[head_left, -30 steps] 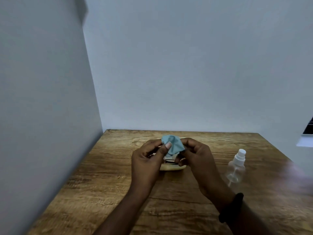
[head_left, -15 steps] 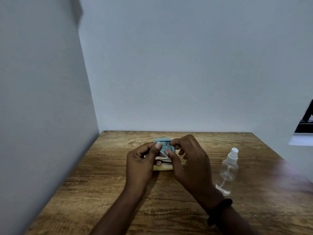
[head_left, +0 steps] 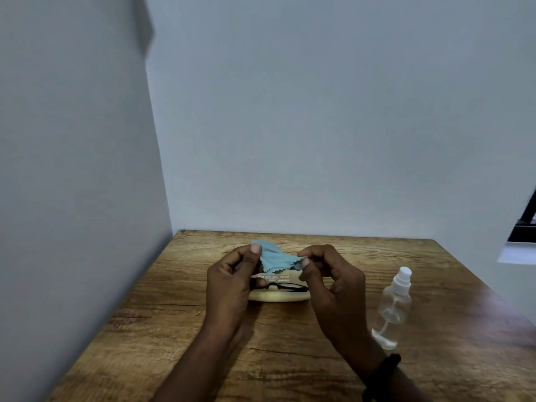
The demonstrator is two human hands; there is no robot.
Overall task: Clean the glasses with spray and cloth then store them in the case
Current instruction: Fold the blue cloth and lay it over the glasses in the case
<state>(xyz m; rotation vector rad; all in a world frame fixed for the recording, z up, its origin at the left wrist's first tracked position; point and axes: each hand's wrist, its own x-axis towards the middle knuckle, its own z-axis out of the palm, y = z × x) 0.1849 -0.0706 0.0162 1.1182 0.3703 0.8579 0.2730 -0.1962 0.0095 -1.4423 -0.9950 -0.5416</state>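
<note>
- While your left hand (head_left: 232, 281) pinches one corner of the pale blue cloth (head_left: 275, 258) between thumb and curled fingers, your right hand (head_left: 333, 285) pinches the opposite corner the same way, so the cloth hangs spread between them.
- You hold the cloth in the air above the case (head_left: 278, 296), its zigzag-cut lower edge hanging just over the printed inside of the lid.
- Your glasses (head_left: 287, 286), thin and black-framed, lie in the open cream case, which sits on the wooden table (head_left: 290, 361) right between your hands.
- Both hands hide the ends of the frame, so I cannot tell whether its arms are folded, nor whether your lower left fingers touch it.
- Your spray bottle (head_left: 394, 306) stands upright on the table to the right of your right hand, apart from the case; it is clear with a white nozzle.
- A black band (head_left: 383, 375) circles your right wrist.
- Pale walls (head_left: 319, 126) meet the table at its left and far edges.
</note>
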